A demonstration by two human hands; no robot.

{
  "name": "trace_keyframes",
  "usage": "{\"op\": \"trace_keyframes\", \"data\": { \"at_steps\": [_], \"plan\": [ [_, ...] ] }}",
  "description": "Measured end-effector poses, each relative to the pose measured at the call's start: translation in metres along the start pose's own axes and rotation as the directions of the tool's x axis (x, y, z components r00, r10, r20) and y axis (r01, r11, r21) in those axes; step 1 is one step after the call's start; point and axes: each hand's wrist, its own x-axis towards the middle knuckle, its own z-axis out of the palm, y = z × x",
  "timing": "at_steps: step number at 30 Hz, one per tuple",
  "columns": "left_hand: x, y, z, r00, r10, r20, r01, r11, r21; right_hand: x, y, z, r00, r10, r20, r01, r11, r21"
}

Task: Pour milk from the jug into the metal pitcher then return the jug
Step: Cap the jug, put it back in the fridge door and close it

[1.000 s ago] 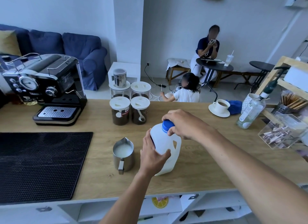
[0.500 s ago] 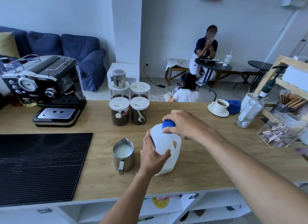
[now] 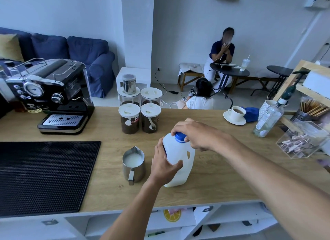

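A white plastic milk jug (image 3: 180, 161) stands upright on the wooden counter (image 3: 214, 177), its handle facing right. My left hand (image 3: 163, 165) wraps around the jug's left side. My right hand (image 3: 194, 133) comes from the right and its fingers close around the blue cap (image 3: 180, 137) on top. Just left of the jug sits the metal pitcher (image 3: 134, 165), holding milk, its handle toward me and spout pointing away.
A black rubber mat (image 3: 42, 175) covers the counter's left part. An espresso machine (image 3: 51, 95) stands at the back left. Four lidded jars (image 3: 139, 113) stand behind the pitcher. Back right: a coffee cup on a saucer (image 3: 235, 114), a spray bottle (image 3: 269, 118), a clear box (image 3: 301, 141).
Both hands stay on the jug. My right hand's fingers have shifted slightly around the blue cap. The jug and the pitcher have not moved.
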Motion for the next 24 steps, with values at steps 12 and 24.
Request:
{"op": "trace_keyframes", "data": {
  "at_steps": [12,24],
  "plan": [
    [0.001,0.002,0.001,1.0,-0.004,0.0,0.004,1.0,-0.015,0.018,-0.004,0.022,0.934,0.188,-0.304,-0.255,0.947,-0.198],
    [0.003,-0.002,0.001,1.0,0.006,0.002,-0.006,1.0,0.006,0.011,0.021,0.023,0.964,0.088,-0.252,-0.112,0.99,-0.083]
  ]
}}
